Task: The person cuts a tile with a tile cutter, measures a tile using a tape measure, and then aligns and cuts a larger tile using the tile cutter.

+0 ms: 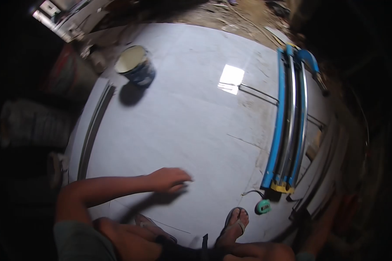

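My left hand (pixel 170 180) hangs over the pale tiled floor (pixel 183 108), its fingers bent and pressed together; whether something small is in them I cannot make out. Its shadow falls on the tiles just below. On the right, my right forearm (pixel 326 222) reaches into the dark edge of the view, and its hand cannot be made out. A blue tile cutter (pixel 274 130) with metal rails and a yellow end lies lengthwise to the right. Beside its near end rests a green tape measure (pixel 262 207).
A paint-stained bucket (pixel 139 69) stands at the upper left. Along the left edge lies a long metal bar (pixel 94 130). Sacks (pixel 35 124) stand further left. My sandalled foot (pixel 235 224) is near the tape measure. Rubble lies beyond the tiles.
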Action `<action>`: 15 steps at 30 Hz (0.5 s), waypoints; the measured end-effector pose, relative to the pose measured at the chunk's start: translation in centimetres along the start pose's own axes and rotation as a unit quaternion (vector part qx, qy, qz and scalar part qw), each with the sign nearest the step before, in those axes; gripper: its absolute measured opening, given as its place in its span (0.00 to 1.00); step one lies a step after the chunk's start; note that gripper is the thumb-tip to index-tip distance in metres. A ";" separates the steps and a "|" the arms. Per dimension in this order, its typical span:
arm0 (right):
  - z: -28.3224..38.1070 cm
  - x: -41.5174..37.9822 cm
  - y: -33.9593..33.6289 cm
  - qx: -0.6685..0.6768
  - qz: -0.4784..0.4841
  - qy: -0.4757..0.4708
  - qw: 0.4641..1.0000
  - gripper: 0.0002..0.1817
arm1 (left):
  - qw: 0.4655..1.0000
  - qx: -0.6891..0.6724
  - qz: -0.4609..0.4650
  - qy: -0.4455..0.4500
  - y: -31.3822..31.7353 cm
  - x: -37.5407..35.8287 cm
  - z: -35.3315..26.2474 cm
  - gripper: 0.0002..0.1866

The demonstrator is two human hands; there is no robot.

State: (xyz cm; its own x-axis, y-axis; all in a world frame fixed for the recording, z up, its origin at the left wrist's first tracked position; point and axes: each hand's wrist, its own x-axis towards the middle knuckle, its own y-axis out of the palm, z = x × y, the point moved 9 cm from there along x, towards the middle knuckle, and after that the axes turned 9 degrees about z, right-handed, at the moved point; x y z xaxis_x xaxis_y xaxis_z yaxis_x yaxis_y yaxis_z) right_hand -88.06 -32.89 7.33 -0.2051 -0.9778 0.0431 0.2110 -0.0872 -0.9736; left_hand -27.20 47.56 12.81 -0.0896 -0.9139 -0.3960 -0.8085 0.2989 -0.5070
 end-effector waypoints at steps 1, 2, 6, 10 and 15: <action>0.8 0.0 -0.6 -0.116 -0.025 -0.043 0.992 0.16 | 0.998 -0.018 -0.036 -0.050 0.1 -4.5 0.9 0.17; 1.8 0.2 -0.9 -0.231 -0.063 -0.094 0.966 0.17 | 0.992 -0.036 -0.072 -0.100 1.0 -8.8 1.8 0.16; 10.8 -2.5 -1.5 -0.381 -0.410 -0.293 0.775 0.21 | 0.822 -0.246 -0.364 -0.363 9.6 -23.8 6.0 0.12; 28.7 -25.6 -4.6 0.300 -0.007 -0.408 0.862 0.19 | 0.557 -0.305 -0.586 -0.503 27.5 -32.0 11.7 0.23; 32.8 -54.2 5.9 0.017 0.629 -0.275 0.727 0.33 | 0.527 -0.370 -0.557 -0.525 29.5 -28.2 9.1 0.42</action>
State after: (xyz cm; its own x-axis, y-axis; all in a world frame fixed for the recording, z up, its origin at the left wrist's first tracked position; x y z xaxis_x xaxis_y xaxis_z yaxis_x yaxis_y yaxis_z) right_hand -44.35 13.37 6.55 0.5814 -0.2152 -0.7846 -0.0744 0.9463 -0.3147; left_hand -43.21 84.62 2.04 0.7367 0.3630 -0.5706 -0.0598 -0.8055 -0.5896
